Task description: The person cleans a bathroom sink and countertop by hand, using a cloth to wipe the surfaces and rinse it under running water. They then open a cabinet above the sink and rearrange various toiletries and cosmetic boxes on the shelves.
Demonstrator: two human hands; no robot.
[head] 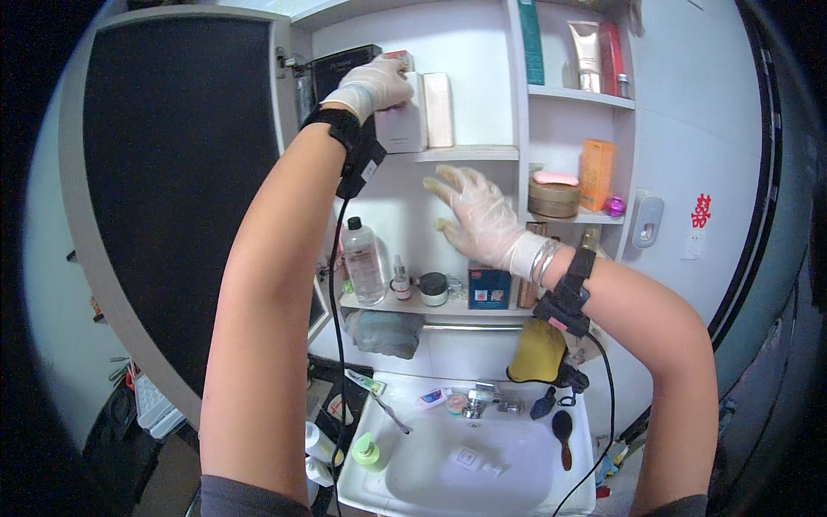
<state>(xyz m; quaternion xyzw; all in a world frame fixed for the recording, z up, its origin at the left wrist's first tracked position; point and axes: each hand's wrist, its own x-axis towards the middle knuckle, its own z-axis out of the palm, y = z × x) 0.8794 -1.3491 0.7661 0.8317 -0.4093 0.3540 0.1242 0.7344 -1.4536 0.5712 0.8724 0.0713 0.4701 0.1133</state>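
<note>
My left hand (378,84), in a clear glove, reaches to the upper cabinet shelf (475,153). Its fingers curl at a small red-and-white box (400,58) and the top of a white box (404,126); the hand hides whether they grip either. A narrow white carton (439,110) stands to the right, and a black box (342,61) is partly behind the hand. My right hand (481,213), also gloved, hovers with fingers apart before the lower compartment. Below it is a dark blue box (489,287). A clear bottle with a black cap (363,262), a dropper bottle (400,281) and a black-lidded jar (433,289) share that shelf.
The dark cabinet door (181,194) hangs open at left. Side shelves hold a brown round tub (554,199) and an orange box (596,174). A grey towel (384,333) hangs above the washbasin (387,497), with a faucet (481,400), green pump bottle (366,450) and hairbrush (563,436).
</note>
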